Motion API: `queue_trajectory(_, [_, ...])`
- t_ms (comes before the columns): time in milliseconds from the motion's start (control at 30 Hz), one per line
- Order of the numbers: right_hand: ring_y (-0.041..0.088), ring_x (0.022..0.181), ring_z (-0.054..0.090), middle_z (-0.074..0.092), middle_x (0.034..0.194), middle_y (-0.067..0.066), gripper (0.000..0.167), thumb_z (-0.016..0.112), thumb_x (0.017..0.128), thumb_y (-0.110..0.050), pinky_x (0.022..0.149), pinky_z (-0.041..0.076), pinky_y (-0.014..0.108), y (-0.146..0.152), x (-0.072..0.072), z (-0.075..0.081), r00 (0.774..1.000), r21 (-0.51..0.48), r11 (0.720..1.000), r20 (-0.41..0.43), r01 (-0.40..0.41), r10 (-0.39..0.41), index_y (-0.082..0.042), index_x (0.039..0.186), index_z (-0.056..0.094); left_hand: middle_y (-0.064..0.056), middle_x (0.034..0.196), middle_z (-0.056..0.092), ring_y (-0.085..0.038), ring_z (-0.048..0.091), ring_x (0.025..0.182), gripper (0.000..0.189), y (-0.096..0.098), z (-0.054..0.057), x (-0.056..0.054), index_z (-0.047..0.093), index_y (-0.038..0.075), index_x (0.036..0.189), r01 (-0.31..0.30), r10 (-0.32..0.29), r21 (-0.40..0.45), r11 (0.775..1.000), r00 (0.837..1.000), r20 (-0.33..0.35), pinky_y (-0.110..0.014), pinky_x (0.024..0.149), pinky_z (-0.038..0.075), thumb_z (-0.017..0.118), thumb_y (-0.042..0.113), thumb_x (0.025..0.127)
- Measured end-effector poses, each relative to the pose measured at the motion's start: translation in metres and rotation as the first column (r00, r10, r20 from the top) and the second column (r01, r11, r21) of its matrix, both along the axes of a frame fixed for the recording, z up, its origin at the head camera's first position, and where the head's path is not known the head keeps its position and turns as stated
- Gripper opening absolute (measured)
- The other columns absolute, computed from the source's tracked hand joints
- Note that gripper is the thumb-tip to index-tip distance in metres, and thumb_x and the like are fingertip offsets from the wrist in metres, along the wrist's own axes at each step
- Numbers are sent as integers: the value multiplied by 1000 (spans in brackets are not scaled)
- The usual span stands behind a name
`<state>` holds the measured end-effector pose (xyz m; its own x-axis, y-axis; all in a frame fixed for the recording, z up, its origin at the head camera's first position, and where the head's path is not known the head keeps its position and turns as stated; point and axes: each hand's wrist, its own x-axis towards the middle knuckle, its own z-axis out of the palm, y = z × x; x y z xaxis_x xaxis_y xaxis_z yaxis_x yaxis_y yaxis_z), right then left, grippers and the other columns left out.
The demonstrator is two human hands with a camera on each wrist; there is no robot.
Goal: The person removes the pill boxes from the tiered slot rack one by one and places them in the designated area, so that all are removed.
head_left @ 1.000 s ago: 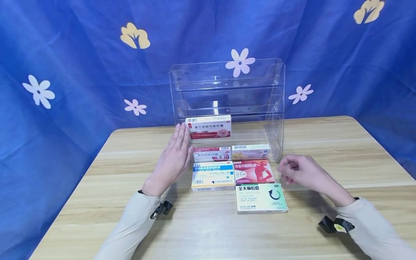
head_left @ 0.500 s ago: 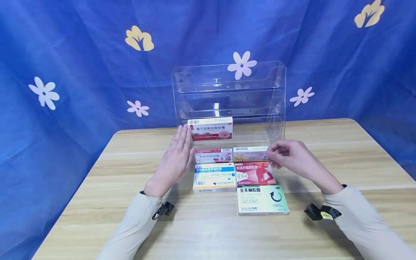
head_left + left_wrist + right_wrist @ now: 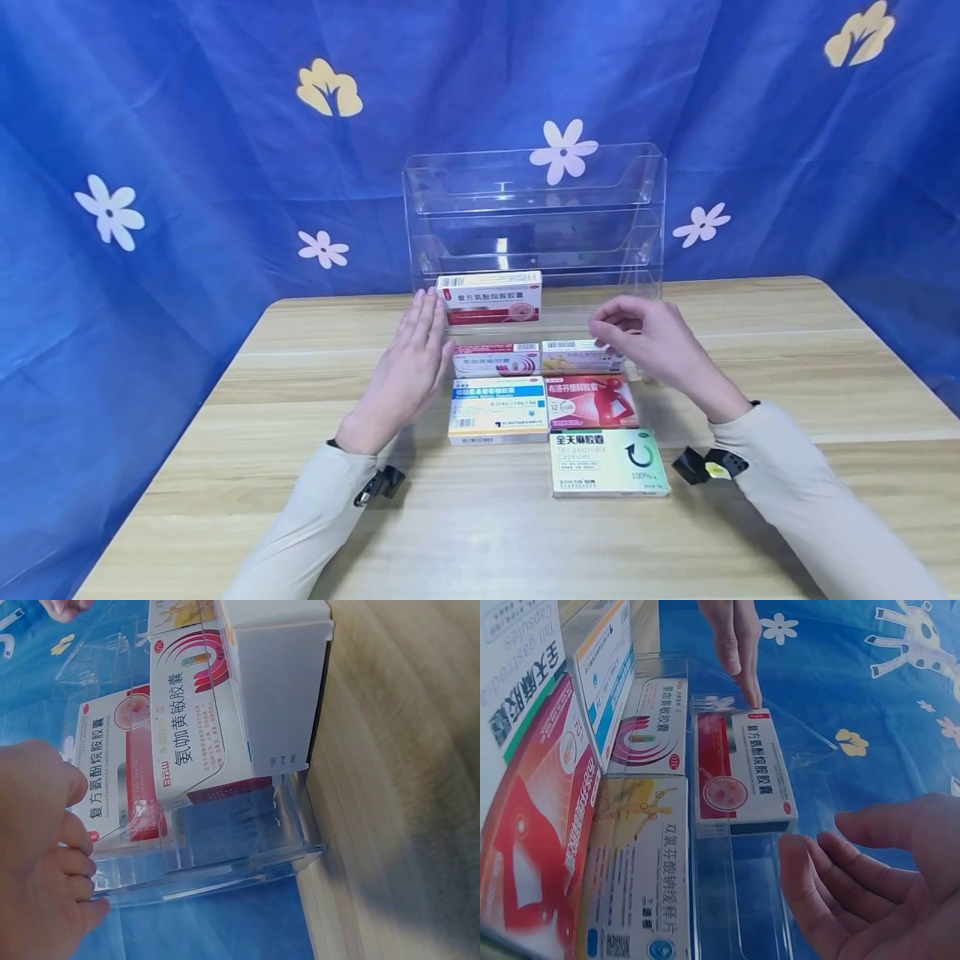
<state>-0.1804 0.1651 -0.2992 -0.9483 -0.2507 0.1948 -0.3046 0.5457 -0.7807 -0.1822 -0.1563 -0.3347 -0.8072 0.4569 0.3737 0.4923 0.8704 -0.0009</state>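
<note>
My left hand (image 3: 396, 375) lies with straight fingers along the left end of a red-and-white medicine box (image 3: 491, 300), which stands upright in a tier of the clear acrylic rack (image 3: 534, 202). In the right wrist view, the fingertips meet that box's far end. My right hand (image 3: 660, 346) hovers over the right part of the rack, fingers loosely bent with nothing between them. The right wrist view has it just off the near end of the same medicine box (image 3: 742, 769). Below, in the lowest tier, a pink-and-white box (image 3: 495, 361) and a white-and-yellow box (image 3: 576, 358) stand side by side.
In front of the rack are a blue-and-white box (image 3: 497, 410), a red box (image 3: 590, 402) and, nearest, a green-and-white box (image 3: 609, 463). The wooden table (image 3: 247, 500) reaches back to a blue patterned curtain (image 3: 225, 150).
My right hand has moved left and back, from beside the red box to above the white-and-yellow box. My left hand keeps its place against the red-and-white medicine box.
</note>
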Motion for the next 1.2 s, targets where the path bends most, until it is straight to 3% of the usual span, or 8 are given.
queue_trajectory(200, [22, 86, 66, 70, 98, 8, 22, 65, 93, -19, 76, 55, 35, -13, -11, 0, 998, -14, 1000, -62, 3, -4, -4, 110, 68, -28, 157, 10, -35, 5, 146, 60, 0, 1, 0, 17, -12, 148, -4, 4, -2, 1000, 1000, 5, -43, 120, 10, 36, 24, 104])
queue_trajectory(500, [24, 97, 65, 69, 107, 11, 25, 65, 93, -15, 88, 54, 38, -31, -25, 0, 996, -60, 998, -90, 15, -20, -3, 115, 65, -27, 157, 9, -35, 4, 146, 60, 0, -2, -1, 17, -12, 148, 1, -1, 3, 1000, 1000, -8, -46, 119, 15, 36, 23, 104])
queue_trajectory(700, [25, 99, 65, 68, 109, 12, 29, 65, 92, -12, 90, 54, 38, -40, -34, -4, 993, -84, 996, -110, 37, -46, -1, 118, 63, -28, 156, 11, -36, 6, 146, 59, -1, -2, -1, 18, -13, 147, 12, -12, 6, 1000, 1000, -24, -47, 119, 16, 37, 23, 103])
queue_trajectory(900, [25, 101, 64, 67, 111, 13, 30, 66, 92, -11, 92, 53, 35, -49, -43, -8, 990, -127, 992, -137, 9, -27, -1, 120, 62, -29, 156, 12, -37, 7, 146, 60, -2, -1, 0, 19, -13, 147, 0, 0, 1, 1000, 1000, -27, -47, 119, 17, 38, 22, 103])
queue_trajectory(1200, [25, 103, 63, 67, 112, 13, 35, 68, 89, -9, 93, 52, 34, -57, -49, -9, 969, -100, 995, -246, -6, -19, 1, 123, 60, -28, 156, 11, -35, 4, 146, 60, 2, 1, 1, 16, -12, 148, 2, -2, -3, 1000, 1000, -7, -40, 120, 7, 36, 23, 104])
